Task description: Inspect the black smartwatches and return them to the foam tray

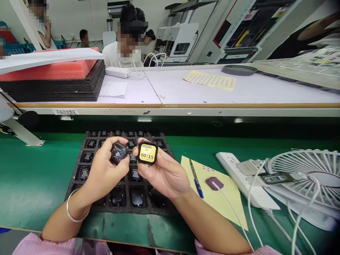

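Observation:
My left hand is closed round a black smartwatch case whose dark screen shows a small blue figure. In my right hand is another strapless black smartwatch, its lit yellow screen reading 00:15. The two watches are held side by side, a little apart. Under both hands lies a black foam tray with square pockets. Several dark watch cases sit in the pockets, such as a watch case in the front row. My hands and forearms hide part of the tray.
To the right are a yellow sheet, a pen, a purple charger, a white power strip, cables and a white fan. A raised shelf runs behind, holding foam sheets. A co-worker sits beyond.

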The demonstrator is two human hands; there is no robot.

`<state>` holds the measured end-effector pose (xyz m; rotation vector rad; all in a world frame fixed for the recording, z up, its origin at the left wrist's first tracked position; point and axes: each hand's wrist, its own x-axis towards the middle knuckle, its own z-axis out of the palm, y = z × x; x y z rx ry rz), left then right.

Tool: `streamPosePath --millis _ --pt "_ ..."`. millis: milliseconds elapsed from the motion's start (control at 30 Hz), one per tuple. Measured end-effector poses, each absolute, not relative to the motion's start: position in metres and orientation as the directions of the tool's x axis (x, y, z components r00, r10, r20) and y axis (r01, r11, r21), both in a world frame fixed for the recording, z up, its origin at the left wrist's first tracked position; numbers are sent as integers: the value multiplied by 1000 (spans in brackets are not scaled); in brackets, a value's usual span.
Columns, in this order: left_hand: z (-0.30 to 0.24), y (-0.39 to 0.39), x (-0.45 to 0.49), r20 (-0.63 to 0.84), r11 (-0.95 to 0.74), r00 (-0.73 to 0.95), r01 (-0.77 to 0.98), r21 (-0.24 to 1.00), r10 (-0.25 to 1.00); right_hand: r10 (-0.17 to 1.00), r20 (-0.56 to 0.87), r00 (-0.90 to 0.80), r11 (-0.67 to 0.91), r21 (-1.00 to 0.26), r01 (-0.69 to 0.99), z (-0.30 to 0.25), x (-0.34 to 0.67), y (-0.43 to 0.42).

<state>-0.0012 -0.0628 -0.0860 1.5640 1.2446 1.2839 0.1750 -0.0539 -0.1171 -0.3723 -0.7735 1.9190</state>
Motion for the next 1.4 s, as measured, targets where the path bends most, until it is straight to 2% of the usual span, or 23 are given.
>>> streamPosePath --millis 367,500,633,767,900,1133,1400 --pt "-91 -61 0 272 -276 53 104 955 961 844 175 -506 -274 -671 -689 -125 176 -52" --pt "-94 -52 -3 170 -164 42 -116 980 985 864 114 -491 -285 -693 -662 -123 179 -48" --pt "-95 -46 -5 0 55 156 -346 937 988 904 81 -420 -244 -710 -661 -120 185 -43" --pt "-95 -47 -5 25 71 195 -468 881 981 913 84 -400 -224 -716 -661 -116 187 -41" --pt "-92 -45 -7 102 7 200 -481 877 974 925 106 -365 -172 -740 -650 -107 183 -39" --pt "-88 -34 -5 232 -120 184 -476 871 955 953 204 -225 44 -825 -563 -98 177 -29" --pt "-99 -33 -8 235 -173 133 -366 915 963 939 228 -259 71 -862 -502 -108 174 -26"
